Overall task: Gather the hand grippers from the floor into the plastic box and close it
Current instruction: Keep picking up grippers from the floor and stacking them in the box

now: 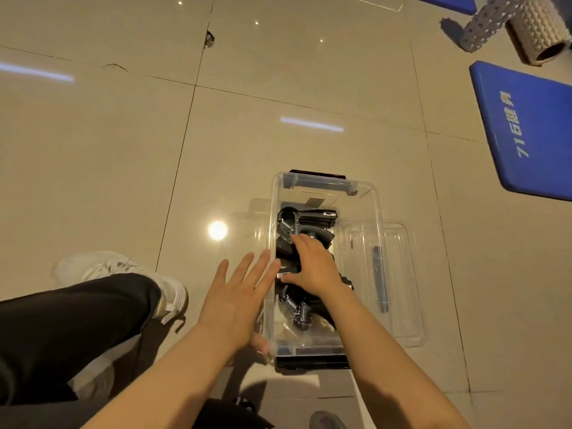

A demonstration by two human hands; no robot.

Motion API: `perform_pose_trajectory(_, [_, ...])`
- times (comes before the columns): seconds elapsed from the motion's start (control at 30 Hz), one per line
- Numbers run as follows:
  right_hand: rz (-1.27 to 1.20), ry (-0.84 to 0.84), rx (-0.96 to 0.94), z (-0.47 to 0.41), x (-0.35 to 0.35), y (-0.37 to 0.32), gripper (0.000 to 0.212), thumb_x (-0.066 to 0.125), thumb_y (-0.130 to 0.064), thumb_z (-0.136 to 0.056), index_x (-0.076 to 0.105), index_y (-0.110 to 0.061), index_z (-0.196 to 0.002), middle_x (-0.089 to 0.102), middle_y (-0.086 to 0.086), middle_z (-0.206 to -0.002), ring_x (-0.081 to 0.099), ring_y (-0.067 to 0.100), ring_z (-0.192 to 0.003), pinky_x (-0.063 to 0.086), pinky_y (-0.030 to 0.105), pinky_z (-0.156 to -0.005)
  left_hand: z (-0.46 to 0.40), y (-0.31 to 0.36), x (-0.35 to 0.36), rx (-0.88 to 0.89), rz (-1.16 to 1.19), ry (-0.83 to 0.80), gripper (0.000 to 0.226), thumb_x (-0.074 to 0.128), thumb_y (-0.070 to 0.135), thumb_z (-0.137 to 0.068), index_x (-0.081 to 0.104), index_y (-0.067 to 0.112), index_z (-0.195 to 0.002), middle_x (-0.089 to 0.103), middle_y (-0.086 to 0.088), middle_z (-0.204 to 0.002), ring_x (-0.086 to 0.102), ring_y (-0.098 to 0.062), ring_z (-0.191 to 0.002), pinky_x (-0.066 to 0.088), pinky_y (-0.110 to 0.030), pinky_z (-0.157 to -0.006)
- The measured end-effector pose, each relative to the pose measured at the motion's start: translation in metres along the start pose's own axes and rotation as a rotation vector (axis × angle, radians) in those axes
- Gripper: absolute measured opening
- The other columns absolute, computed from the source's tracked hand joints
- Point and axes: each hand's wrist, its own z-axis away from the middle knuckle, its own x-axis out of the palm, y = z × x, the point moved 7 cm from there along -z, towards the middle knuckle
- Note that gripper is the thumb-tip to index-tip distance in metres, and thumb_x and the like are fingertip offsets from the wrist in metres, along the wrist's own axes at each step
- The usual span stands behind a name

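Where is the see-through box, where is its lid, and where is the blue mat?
plastic box (376, 212), head view, right rim.
lid (402, 274), head view, flat middle.
blue mat (532, 134), head view, top face.

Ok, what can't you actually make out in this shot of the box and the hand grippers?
- Head view: the count of hand grippers in the plastic box; the right hand covers the middle of the pile.
- Head view: whether the right hand grips a gripper or only presses; its fingertips are hidden.
- Head view: the lid, clear, blends into the floor beside the box.
- Head view: the left hand thumb, partly behind the box corner.
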Motion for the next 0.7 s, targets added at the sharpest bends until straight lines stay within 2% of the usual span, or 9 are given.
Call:
perform_pose_trajectory(0.07, [0.028, -0.114, -0.012, -0.012, 0.005, 0.001, 0.108, 0.079, -0.051, -0.064, 0.018, -0.020, -0.148, 0.028, 0.004, -0.151, 0.026, 0.025, -0.139, 0.022, 0.045, -0.114, -0.002, -0.005, 0.008, 0.012, -0.008, -0.033, 0.122, 0.047, 0.080, -0.069, -0.036, 0.019, -0.135, -0.039, -0.002, -0.144, -0.024, -0.023, -0.141, -0.008, -0.050, -0.112])
perform_pose_trajectory(0.2, [0.159, -0.192, -0.012, -0.015, 0.016, -0.004, 0.108, 0.074, -0.059, -0.065, 0.015, -0.025, -0.149, 0.027, 0.004, -0.151, 0.023, 0.028, -0.139, 0.008, 0.050, -0.116, -0.008, -0.001, 0.008, 0.022, -0.014, 0.020, 0.108, 0.037, 0.076, -0.080, -0.027, 0.016, -0.143, -0.044, -0.002, -0.142, -0.036, -0.020, -0.130, -0.007, -0.050, -0.113])
perform_pose_trajectory(0.4, [0.139, -0.160, 0.042, -0.012, 0.018, 0.003, 0.105, 0.072, -0.060, -0.067, 0.016, -0.026, -0.149, 0.027, 0.010, -0.150, 0.026, 0.029, -0.138, 0.010, 0.052, -0.116, -0.014, 0.006, 0.006, 0.023, -0.096, 0.012, 0.107, 0.037, 0.073, -0.083, -0.028, 0.010, -0.140, -0.040, -0.007, -0.144, -0.036, -0.022, -0.129, -0.008, -0.053, -0.113])
perform_pose_trajectory(0.53, [0.084, -0.151, 0.042, -0.010, 0.019, 0.002, 0.105, 0.073, -0.057, -0.069, 0.013, -0.025, -0.150, 0.024, 0.009, -0.151, 0.023, 0.029, -0.139, 0.006, 0.052, -0.116, -0.014, 0.007, 0.005, 0.006, -0.081, -0.013, 0.108, 0.039, 0.072, -0.082, -0.028, 0.011, -0.139, -0.040, -0.006, -0.145, -0.037, -0.020, -0.126, -0.008, -0.052, -0.112])
perform_pose_trajectory(0.63, [0.086, -0.141, 0.015, -0.002, 0.015, 0.000, 0.101, 0.069, -0.056, -0.074, 0.011, -0.024, -0.151, 0.019, 0.009, -0.154, 0.017, 0.028, -0.141, 0.010, 0.049, -0.117, -0.013, 0.007, 0.005, -0.005, -0.064, -0.040, 0.107, 0.041, 0.071, -0.083, -0.030, 0.012, -0.138, -0.043, -0.004, -0.141, -0.031, -0.020, -0.136, -0.006, -0.052, -0.113])
perform_pose_trajectory(0.7, [0.062, -0.082, 0.006, 0.010, 0.007, 0.001, 0.089, 0.065, -0.053, -0.080, 0.017, -0.024, -0.150, 0.018, 0.008, -0.155, 0.016, 0.026, -0.142, 0.016, 0.043, -0.116, -0.013, 0.006, 0.005, -0.004, -0.047, -0.065, 0.106, 0.043, 0.068, -0.084, -0.032, 0.013, -0.134, -0.044, -0.003, -0.138, -0.025, -0.022, -0.140, -0.004, -0.053, -0.113])
